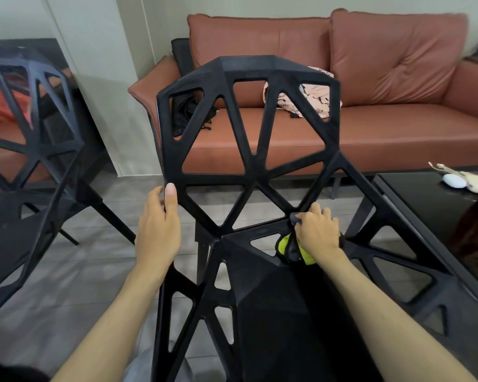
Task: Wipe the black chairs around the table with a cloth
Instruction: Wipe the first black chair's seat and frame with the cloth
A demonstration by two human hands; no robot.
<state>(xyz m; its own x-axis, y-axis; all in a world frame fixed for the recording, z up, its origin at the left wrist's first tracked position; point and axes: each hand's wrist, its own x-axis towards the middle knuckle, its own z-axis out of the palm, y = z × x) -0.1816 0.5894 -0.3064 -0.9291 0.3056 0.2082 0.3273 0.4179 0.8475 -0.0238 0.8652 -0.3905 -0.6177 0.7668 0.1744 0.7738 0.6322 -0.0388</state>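
A black chair (pixel 257 166) with a lattice of triangular openings stands right in front of me, its back toward the sofa. My left hand (pixel 158 227) grips the left edge of the backrest, thumb up along the frame. My right hand (pixel 319 232) holds a yellow-green and dark cloth (pixel 293 248) and presses it where the backrest meets the seat on the right side. A second black chair (pixel 31 150) of the same design stands at the left.
A brown leather sofa (pixel 384 125) with pink fabric (pixel 315 100) and a black garment (pixel 188 114) on it runs behind the chair. A black table (pixel 425 199) at the right carries a white object (pixel 454 180). Grey tile floor (pixel 75 271) lies between the chairs.
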